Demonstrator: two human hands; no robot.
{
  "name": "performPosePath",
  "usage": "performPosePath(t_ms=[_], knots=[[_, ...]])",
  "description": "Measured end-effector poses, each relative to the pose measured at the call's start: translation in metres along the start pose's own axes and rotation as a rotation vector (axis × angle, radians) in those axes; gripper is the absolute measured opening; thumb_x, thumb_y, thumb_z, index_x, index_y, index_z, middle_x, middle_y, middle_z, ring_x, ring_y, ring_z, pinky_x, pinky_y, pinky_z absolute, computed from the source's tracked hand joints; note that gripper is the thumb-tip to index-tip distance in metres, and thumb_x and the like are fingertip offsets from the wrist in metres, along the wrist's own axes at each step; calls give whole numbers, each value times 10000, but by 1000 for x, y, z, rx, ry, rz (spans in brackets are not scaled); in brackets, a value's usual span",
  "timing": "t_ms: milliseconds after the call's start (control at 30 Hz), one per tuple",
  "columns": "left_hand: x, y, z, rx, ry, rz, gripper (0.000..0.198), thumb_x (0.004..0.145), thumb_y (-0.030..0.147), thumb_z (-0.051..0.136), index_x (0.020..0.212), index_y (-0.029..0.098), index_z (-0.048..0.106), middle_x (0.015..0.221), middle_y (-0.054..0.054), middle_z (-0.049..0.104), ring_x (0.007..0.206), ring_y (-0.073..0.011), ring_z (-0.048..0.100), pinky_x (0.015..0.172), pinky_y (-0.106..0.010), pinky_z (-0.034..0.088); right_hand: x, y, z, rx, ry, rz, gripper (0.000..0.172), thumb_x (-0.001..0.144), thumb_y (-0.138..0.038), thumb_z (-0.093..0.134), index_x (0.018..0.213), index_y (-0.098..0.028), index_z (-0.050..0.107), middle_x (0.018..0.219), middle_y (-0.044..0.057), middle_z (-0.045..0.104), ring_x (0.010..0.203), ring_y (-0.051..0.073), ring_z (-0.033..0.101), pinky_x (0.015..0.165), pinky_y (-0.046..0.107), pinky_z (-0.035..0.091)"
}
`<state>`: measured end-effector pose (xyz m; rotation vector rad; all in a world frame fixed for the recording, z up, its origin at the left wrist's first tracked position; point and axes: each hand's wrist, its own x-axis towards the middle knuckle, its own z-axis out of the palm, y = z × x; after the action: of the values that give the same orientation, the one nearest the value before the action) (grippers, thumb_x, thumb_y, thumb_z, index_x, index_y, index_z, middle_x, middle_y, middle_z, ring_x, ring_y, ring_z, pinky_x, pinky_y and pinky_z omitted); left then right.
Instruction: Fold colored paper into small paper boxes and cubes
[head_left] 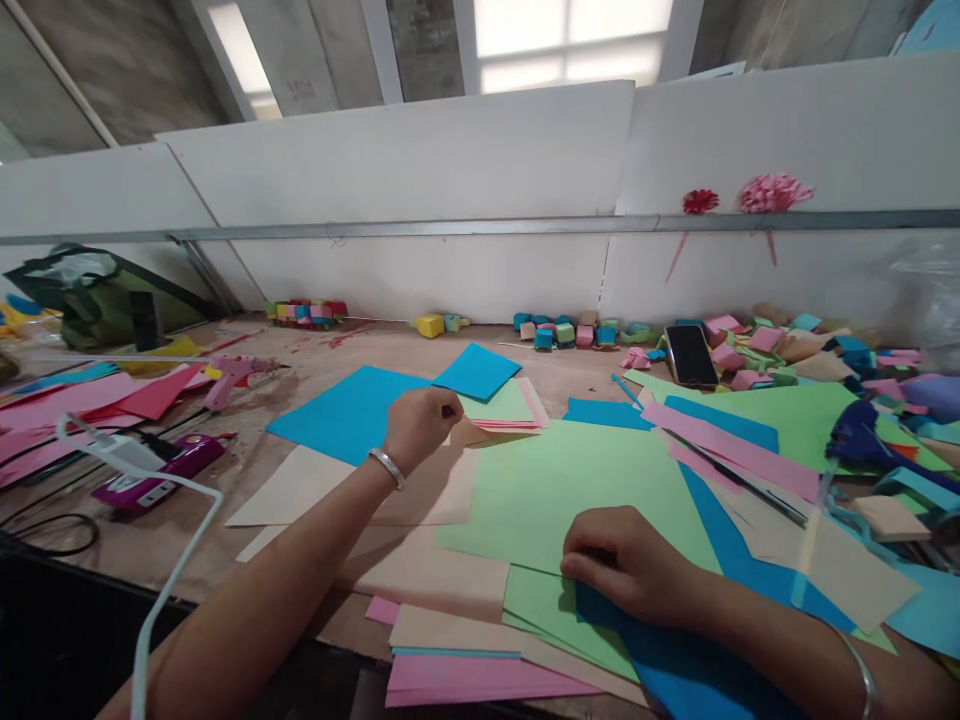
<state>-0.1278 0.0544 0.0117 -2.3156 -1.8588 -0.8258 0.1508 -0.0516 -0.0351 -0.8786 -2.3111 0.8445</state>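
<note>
My left hand (420,430) is closed at the left side of a small stack of square papers (499,408) in green, pink and peach. A blue paper square (478,371) lies on the back of that stack. The hand hides the stack's left corner, so what its fingers pinch is not clear. My right hand (630,570), its fingers curled, rests at the front edge of a large light green sheet (592,470) and over a blue sheet (675,650). Its palm is hidden. Peach sheets (420,560) and a large blue sheet (352,410) lie around my left hand.
A pink glue gun (229,378) and purple power strip (161,470) with cables lie at left. At right are a phone (690,356), a dark blue glue gun (870,440), scissors-like dark blades (739,478) and many paper cubes. Paper cubes (562,331) line the wall.
</note>
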Motion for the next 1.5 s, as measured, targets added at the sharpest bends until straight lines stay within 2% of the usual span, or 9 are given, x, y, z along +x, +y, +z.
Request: performPosePath(t_ms=[100,233,433,667,800,900,1067,1233,1500], knots=[[0,1,-4,-66,-9,-30,96,667,182,584,653,187,679,660,-33,685,643,-186,604,570,-256,370,0,0,0,-1,0,-1,238,883,-322,536,708,-174,603,633,4,562,577,103,469,566,214,342],[0,0,-8,-236,-89,-71,28,609,193,642,630,177,632,644,-5,663,636,-164,610,581,-242,419,0,0,1,-10,4,3,244,886,-327,530,714,-173,609,640,10,576,584,106,479,575,218,348],[-1,-4,-8,-523,-238,-163,218,538,244,750,610,165,560,584,16,613,566,-141,596,509,-222,439,0,-1,0,-13,-11,15,232,881,-321,533,712,-178,599,640,9,574,584,108,487,575,215,353],[2,-7,-9,-708,-310,-204,370,477,333,828,615,160,532,559,21,578,575,-156,607,514,-239,459,0,-1,0,-10,-27,33,221,880,-309,533,714,-180,601,655,12,593,592,110,502,581,216,358],[2,-8,-9,-744,-319,-206,397,452,358,851,634,154,562,562,30,565,546,-120,558,486,-212,422,0,0,0,-14,-35,33,223,880,-313,532,713,-180,597,655,12,590,592,111,498,580,217,356],[2,-8,-10,-752,-330,-212,380,468,373,850,702,149,653,584,19,584,520,-95,512,458,-200,397,0,0,0,-15,-37,30,214,877,-306,538,714,-179,595,651,6,581,586,106,490,577,215,351],[3,-8,-11,-754,-340,-237,347,502,405,835,730,160,741,630,-41,663,567,-138,563,496,-240,472,1,0,-1,-22,-40,29,222,880,-314,534,715,-180,597,645,2,574,584,105,485,574,216,350],[4,-12,-9,-774,-240,-254,302,549,398,810,734,166,751,679,-53,698,586,-142,572,498,-233,469,1,0,0,-18,-38,27,223,881,-306,532,715,-178,605,651,5,581,590,105,489,578,215,352],[8,-13,-8,-843,134,-226,242,667,380,730,747,158,676,782,-30,672,616,-100,531,500,-193,408,1,1,0,-7,-47,47,201,875,-276,538,713,-175,602,667,6,591,605,104,500,589,210,355]])
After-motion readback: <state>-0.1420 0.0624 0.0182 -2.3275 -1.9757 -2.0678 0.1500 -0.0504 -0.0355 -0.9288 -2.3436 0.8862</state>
